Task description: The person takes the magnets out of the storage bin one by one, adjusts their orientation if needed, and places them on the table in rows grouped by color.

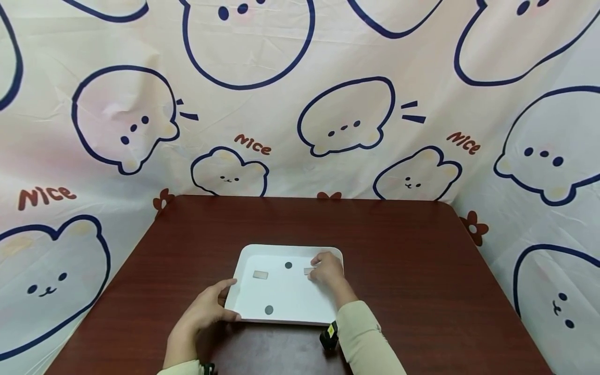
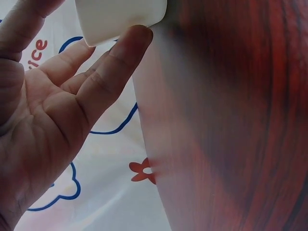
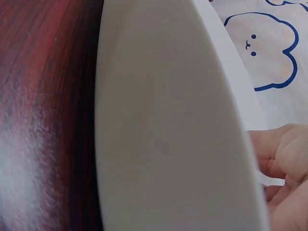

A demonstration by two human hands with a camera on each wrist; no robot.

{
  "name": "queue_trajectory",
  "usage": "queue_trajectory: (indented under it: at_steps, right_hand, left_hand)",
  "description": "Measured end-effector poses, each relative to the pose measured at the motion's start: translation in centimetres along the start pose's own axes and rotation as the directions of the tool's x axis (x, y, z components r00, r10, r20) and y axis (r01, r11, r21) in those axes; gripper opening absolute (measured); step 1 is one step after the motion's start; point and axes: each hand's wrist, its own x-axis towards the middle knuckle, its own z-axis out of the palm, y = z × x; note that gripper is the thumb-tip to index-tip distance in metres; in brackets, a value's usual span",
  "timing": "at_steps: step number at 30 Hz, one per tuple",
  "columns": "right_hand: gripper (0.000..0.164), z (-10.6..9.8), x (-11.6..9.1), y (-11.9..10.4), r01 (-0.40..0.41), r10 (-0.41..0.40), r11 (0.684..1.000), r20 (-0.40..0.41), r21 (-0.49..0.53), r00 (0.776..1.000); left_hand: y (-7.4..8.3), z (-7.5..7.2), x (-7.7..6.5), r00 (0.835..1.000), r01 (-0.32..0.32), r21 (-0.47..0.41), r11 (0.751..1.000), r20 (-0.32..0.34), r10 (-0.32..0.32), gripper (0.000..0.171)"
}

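White tray [image 1: 300, 297], lower centre of the frame: left hand [image 1: 206, 310] touches its left edge, fingers wide; right hand [image 1: 326, 271], seemingly positioning a grey rectangular strip [image 1: 307, 271], grip unclear, needs a steady touch next

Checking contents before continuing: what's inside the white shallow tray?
Two dark grey round discs, a pale-grey rectangular piece, and another piece, partly covered by the right hand. Anything beneath that hand is hidden.
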Motion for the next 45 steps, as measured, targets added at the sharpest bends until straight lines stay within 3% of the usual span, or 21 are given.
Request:
queue_trajectory:
  at_steps: [12, 19, 29, 39, 45]
  right_hand:
    - [0.020, 0.38, -0.25, -0.26, -0.002, 0.004, 0.999, -0.061, 0.032, 0.998]
    - [0.017, 0.65, -0.36, -0.25, 0.016, -0.015, 1.000, -0.064, 0.015, 0.998]
    - [0.018, 0.54, -0.18, -0.37, -0.016, 0.016, 1.000, -0.021, 0.003, 1.000]
    - [0.018, 0.76, 0.10, -0.03, 0.007, -0.007, 0.999, 0.006, 0.050, 1.000]
    - [0.022, 1.01, 0.12, 0.14, 0.038, -0.039, 0.999, 0.003, 0.020, 0.999]
  left_hand:
    - [-0.10, -0.09, 0.20, 1.000, -0.011, 0.009, 1.000, 0.014, 0.011, 0.095]
    - [-0.18, -0.09, 0.10, 1.000, 0.005, -0.036, 0.999, 0.018, -0.005, 0.094]
    - [-0.20, -0.08, -0.08, 1.000, 0.002, -0.059, 0.998, 0.021, -0.001, 0.093]
    - [-0.78, -0.18, -0.22, 0.998, -0.019, -0.087, 0.996, 0.062, 0.024, 0.092]
    - [-0.85, -0.23, -0.19, 0.997, -0.021, -0.087, 0.996, 0.071, 0.028, 0.092]
